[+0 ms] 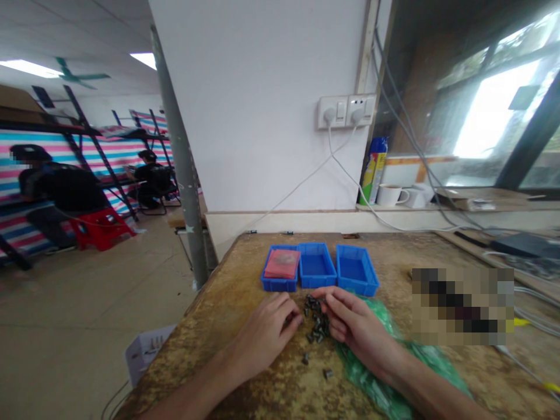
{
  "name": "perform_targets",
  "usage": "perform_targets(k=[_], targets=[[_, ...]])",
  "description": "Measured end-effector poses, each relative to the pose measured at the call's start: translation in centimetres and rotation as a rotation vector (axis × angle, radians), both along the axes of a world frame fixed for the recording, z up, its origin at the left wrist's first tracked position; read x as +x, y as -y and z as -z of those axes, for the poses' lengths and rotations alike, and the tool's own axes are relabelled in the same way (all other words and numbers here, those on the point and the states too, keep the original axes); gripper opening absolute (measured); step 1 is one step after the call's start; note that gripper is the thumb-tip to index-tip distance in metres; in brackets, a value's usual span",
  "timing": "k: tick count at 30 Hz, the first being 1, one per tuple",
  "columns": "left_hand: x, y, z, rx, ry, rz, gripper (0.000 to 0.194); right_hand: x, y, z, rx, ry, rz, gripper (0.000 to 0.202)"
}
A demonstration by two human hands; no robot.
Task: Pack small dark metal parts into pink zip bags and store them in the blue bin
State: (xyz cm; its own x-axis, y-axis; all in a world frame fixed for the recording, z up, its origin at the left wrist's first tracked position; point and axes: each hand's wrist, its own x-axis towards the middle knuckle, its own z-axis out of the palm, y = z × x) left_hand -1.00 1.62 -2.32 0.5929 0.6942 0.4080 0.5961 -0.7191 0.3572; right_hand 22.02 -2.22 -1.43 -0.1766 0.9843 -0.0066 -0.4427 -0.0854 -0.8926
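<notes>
Small dark metal parts (318,328) lie in a loose pile on the worn wooden table (236,274). My left hand (273,329) rests just left of the pile with its fingers curled; what they hold, if anything, is hidden. At the pile's right side, my right hand (350,318) has thumb and fingers pinched together over the upper parts; the thing between them is too small to name. Behind the hands stand three blue bins: the left bin (280,285) holds pink packets (282,264), while the middle bin (315,262) and right bin (356,268) show bare bottoms.
Green plastic bag (385,373) lies under and beside my right forearm. A pixelated patch covers something at the right. On the ledge behind stand a spray can (374,172) and white mug (390,195). Cables run along the right. Two people sit far left.
</notes>
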Motion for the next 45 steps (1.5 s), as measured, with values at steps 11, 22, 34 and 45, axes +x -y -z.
perform_targets(k=[11, 22, 34, 45], targets=[[0.0, 0.0, -0.3, -0.031, -0.001, 0.002, 0.011, -0.5, 0.6, 0.7, 0.205, 0.379, -0.012, 0.043], [-0.1, 0.1, -0.3, -0.051, 0.017, 0.04, 0.009, -0.5, 2.1, -0.9, 0.653, 0.942, 0.158, 0.016], [-0.1, 0.1, -0.3, -0.045, -0.021, 0.026, 0.001, -0.5, 1.9, -0.3, 0.646, 0.964, 0.238, 0.015], [0.0, 0.2, -0.4, -0.066, -0.024, 0.01, 0.003, -0.4, 1.3, 0.2, 0.389, 0.621, 0.076, 0.023]])
